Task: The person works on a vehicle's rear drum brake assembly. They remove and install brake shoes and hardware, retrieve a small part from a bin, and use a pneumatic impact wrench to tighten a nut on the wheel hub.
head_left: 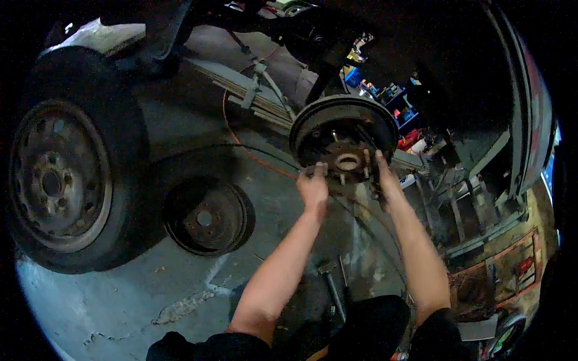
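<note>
In front of me a drum brake assembly shows its dark round backing plate, with a rusty wheel hub and its studs at the centre. My left hand is closed on the assembly's lower left part, fingers bent beside the hub. On the other side of the hub, my right hand grips the lower right part, its fingers pointing up. Dark parts between and behind the fingers are too dim to make out. A brake drum lies on the floor to the left, its hollow side up.
A wheel with a tyre stands at far left. A hammer lies on the floor below my hands. An orange cable runs behind my left hand. Metal frames and an orange rack are at right; shelves stand behind.
</note>
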A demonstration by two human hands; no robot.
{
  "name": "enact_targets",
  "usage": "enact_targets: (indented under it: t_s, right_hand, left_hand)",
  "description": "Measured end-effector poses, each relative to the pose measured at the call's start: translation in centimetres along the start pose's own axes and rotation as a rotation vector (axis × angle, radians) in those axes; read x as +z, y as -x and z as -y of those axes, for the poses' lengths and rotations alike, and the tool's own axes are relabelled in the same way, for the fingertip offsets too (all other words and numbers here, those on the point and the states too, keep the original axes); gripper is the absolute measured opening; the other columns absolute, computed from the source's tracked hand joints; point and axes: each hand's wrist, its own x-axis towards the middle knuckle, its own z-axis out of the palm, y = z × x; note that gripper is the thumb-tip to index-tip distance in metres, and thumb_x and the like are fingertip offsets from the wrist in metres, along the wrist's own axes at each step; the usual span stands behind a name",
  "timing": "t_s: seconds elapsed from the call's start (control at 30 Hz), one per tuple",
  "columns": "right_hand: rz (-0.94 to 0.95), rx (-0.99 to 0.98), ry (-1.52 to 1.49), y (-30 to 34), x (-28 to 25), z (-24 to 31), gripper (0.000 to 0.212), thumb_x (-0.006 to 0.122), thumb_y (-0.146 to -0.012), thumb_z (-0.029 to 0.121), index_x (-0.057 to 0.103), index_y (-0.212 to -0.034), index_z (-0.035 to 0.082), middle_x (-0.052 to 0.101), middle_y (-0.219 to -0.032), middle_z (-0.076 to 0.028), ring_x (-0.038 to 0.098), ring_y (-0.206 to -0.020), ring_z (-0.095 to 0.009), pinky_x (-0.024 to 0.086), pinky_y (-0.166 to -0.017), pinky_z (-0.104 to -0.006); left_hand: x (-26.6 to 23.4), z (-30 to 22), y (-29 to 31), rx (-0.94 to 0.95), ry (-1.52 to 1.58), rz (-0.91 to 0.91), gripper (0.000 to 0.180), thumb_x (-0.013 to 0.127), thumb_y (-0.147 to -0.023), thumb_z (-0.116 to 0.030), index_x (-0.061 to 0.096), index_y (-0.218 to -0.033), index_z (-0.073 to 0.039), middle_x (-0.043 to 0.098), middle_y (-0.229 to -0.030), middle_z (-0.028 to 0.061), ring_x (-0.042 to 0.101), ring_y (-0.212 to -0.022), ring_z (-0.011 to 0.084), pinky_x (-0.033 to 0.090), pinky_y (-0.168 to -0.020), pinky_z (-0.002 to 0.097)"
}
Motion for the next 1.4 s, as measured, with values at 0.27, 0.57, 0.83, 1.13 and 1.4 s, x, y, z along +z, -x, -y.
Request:
enact_targets:
  t_s: [0.27, 0.57, 0.83, 1.13, 1.4]
  right_hand:
    - [0.303, 0.289, 0.034, 0.5, 2.1, 2.2, 0.072, 0.046, -0.075, 0.080, 0.051, -0.117, 0.022, 0.052, -0.081, -0.002, 0.043, -0.057, -0.012, 0.029, -0.046, -0.0231]
    - [0.330, 0.257, -0.251, 0.7, 2.9, 1.7, 0.057, 0.054, -0.080, 0.069, 0.053, -0.106, 0.019, 0.052, -0.072, 0.000, 0.042, -0.054, -0.013, 0.029, -0.046, -0.0251]
    - [0.160, 0.150, -0.184, 1.9, 4.6, 3.3, 0.048, 0.059, -0.082, 0.063, 0.049, -0.082, 0.015, 0.038, -0.063, 0.003, 0.034, -0.049, -0.010, 0.025, -0.043, -0.0242]
    - [-0.209, -0.088, 0.420, -1.1, 3.4, -0.9, 0.077, 0.043, -0.090, 0.062, 0.055, -0.117, -0.009, 0.061, -0.112, -0.025, 0.055, -0.110, -0.034, 0.040, -0.094, -0.0393]
    - [-0.128, -0.182, 0.287, -0.2, 3.4, -0.2, 0.067, 0.043, -0.094, 0.054, 0.058, -0.111, -0.010, 0.063, -0.106, -0.022, 0.058, -0.098, -0.030, 0.042, -0.088, -0.0381]
  left_hand:
    - [-1.3, 1.7, -3.5, 0.058, -0.364, 0.047, 0.041, 0.068, -0.084, -0.038, 0.063, -0.080, 0.003, 0.061, -0.067, 0.0058, 0.055, -0.064, 0.0146, 0.045, -0.060, 0.0328]
    - [-0.5, -3.0, -0.8, 0.054, -0.888, 0.197, 0.051, 0.044, -0.094, -0.040, 0.062, -0.083, 0.006, 0.062, -0.086, 0.0302, 0.059, -0.090, 0.0472, 0.047, -0.082, 0.0517]
    - [-0.8, 0.9, -3.3, 0.355, -0.949, 0.384, 0.044, 0.041, -0.096, -0.034, 0.059, -0.089, 0.006, 0.062, -0.086, 0.0281, 0.061, -0.081, 0.0446, 0.050, -0.073, 0.0482]
    - [-0.4, -4.6, -0.6, 0.453, -0.384, 0.048, 0.028, 0.052, -0.093, -0.022, 0.061, -0.095, 0.005, 0.062, -0.072, 0.0160, 0.060, -0.058, 0.0247, 0.047, -0.052, 0.0368]
    - [4.0, -6.5, -3.0, -0.014, 0.095, 0.030, 0.028, 0.066, -0.085, -0.019, 0.065, -0.098, 0.006, 0.065, -0.089, 0.0096, 0.057, -0.078, 0.0208, 0.046, -0.073, 0.0360]
